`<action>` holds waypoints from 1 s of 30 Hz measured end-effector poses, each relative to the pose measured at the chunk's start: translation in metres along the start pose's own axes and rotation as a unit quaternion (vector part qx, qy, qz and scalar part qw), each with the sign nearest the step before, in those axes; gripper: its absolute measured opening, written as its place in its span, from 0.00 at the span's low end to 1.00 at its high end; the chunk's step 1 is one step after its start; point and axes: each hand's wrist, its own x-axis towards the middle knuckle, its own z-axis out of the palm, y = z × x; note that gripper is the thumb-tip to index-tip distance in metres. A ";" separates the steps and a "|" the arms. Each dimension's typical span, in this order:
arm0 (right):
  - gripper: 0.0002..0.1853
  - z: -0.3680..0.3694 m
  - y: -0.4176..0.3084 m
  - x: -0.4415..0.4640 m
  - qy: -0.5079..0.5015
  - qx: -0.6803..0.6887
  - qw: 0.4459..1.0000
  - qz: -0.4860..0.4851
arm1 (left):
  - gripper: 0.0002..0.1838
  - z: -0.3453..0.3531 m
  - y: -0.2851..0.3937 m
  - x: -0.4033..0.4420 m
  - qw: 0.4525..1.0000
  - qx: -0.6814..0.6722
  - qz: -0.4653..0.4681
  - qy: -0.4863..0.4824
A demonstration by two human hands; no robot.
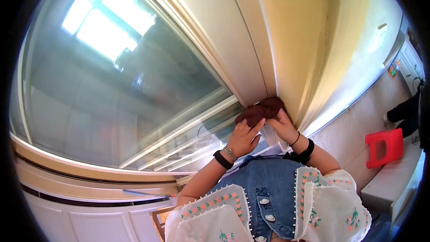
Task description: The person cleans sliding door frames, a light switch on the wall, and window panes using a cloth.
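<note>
Left hand (242, 140): fingers laid over a dark maroon cloth (256, 114) from the near side; whether it is gripped by them cannot be told. Right hand (285, 129): cloth grasped at its right end, remaining fingers partly hidden by it. Cloth bunched, held at the lower right corner of a glazed panel (152, 121), beside the cream upright frame (244, 40) by which the panel's right edge is bordered. Black bands worn on both wrists, silvery bracelets (230, 153) on the left. Denim garment (268, 179) with embroidered white collar seen just below the panel's lower right corner. Bright window (109, 15) shown in the panel's upper glass. White panelled cabinet (98, 219) set below the panel. Yellow surface (304, 40) noted right of the panel. Well right of the panel: red plastic stool (372, 152), with another person's dark-trousered leg (398, 113) seen near it
</note>
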 end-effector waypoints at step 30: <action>0.28 0.043 -0.083 0.045 0.016 0.282 0.958 -0.049 | 0.42 -0.072 0.024 0.032 0.984 -0.004 0.064 0.166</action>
